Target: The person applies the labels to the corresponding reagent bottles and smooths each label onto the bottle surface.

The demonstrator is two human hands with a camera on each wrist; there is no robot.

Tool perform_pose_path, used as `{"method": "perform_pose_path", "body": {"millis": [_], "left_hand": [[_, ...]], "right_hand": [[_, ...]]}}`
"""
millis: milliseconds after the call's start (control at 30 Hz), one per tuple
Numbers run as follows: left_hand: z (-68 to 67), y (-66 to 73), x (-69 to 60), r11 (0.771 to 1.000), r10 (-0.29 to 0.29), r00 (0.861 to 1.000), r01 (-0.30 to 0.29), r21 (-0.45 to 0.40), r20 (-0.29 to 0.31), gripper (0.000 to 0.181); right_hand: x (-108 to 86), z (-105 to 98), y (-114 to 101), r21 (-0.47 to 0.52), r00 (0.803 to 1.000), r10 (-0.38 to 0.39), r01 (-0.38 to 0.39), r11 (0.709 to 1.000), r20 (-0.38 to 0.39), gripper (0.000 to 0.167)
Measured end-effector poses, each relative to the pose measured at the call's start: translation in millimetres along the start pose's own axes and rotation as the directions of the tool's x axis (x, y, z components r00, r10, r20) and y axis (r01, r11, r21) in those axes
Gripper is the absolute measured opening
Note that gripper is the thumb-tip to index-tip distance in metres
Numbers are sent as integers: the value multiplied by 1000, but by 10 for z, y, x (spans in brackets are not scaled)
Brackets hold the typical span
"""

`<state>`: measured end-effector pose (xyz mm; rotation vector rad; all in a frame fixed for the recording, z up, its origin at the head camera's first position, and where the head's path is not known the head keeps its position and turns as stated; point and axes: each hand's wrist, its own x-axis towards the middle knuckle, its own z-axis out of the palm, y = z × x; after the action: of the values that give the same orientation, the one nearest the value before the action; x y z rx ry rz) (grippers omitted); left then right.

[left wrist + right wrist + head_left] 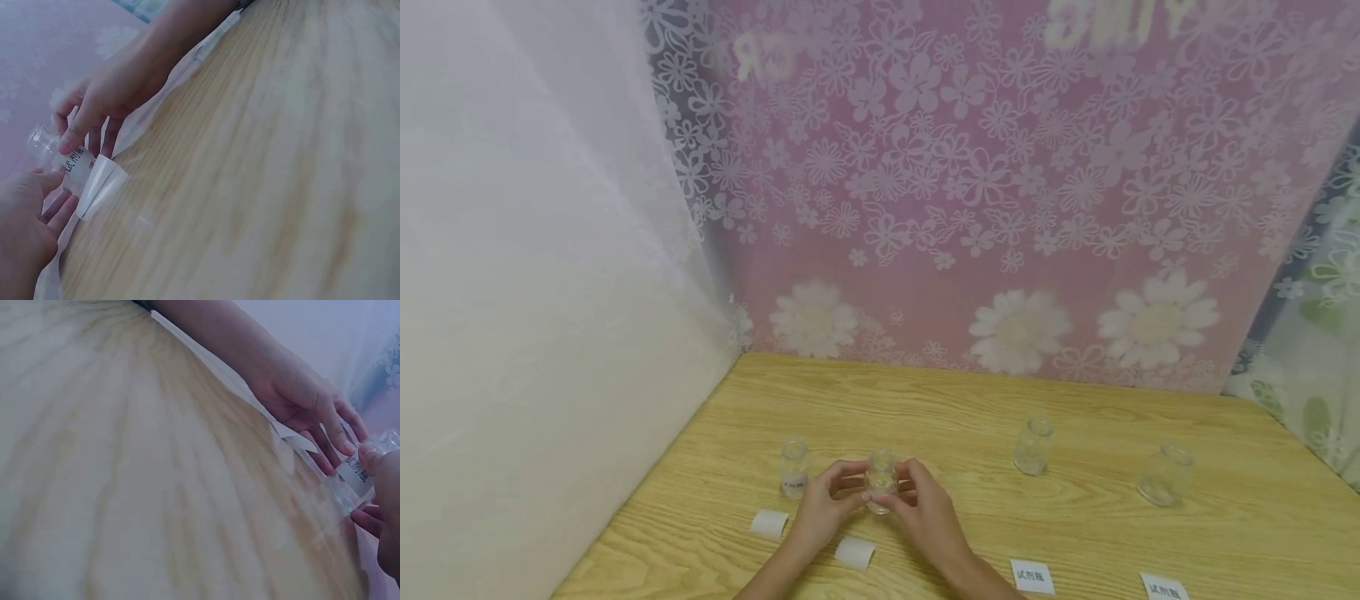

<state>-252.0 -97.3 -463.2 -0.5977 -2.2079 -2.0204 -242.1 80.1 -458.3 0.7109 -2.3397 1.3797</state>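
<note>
A small clear glass bottle [882, 477] is between my two hands above the wooden table. My left hand [826, 507] holds it from the left and my right hand [929, 510] from the right, both thumbs on its near side. In the left wrist view, a white label [76, 164] with dark printed characters lies against the bottle's side, with the thumbs at its edges. Just left of my left hand stands another glass bottle [793, 467] with a printed label on it.
Two unlabelled glass bottles stand further right, one upright-looking [1033, 448] and another bottle [1165, 477] beyond it. Two plain, curled paper pieces [769, 523] lie near my left forearm. Two printed labels [1032, 575] lie at the front right. Flowered curtain [1000, 208] hangs behind the table.
</note>
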Motion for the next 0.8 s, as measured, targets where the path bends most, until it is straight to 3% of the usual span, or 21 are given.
{"method": "perform_pose_path", "body": {"millis": [333, 467, 667, 800], "left_hand": [[-6, -2, -5, 1000, -3, 1000, 3, -1, 5, 36], [-21, -7, -8, 1000, -6, 1000, 7, -11, 14, 36], [-43, -24, -15, 1000, -31, 999, 31, -3, 39, 38], [-47, -18, -20, 999, -46, 998, 46, 3, 48, 39]], "right_hand": [[47, -148, 116, 159, 991, 38, -59, 985, 129, 22], [64, -194, 31, 217, 988, 41, -74, 973, 151, 20], [66, -283, -177, 185, 982, 59, -92, 978, 177, 23], [44, -239, -41, 149, 984, 42, -68, 986, 174, 27]]}}
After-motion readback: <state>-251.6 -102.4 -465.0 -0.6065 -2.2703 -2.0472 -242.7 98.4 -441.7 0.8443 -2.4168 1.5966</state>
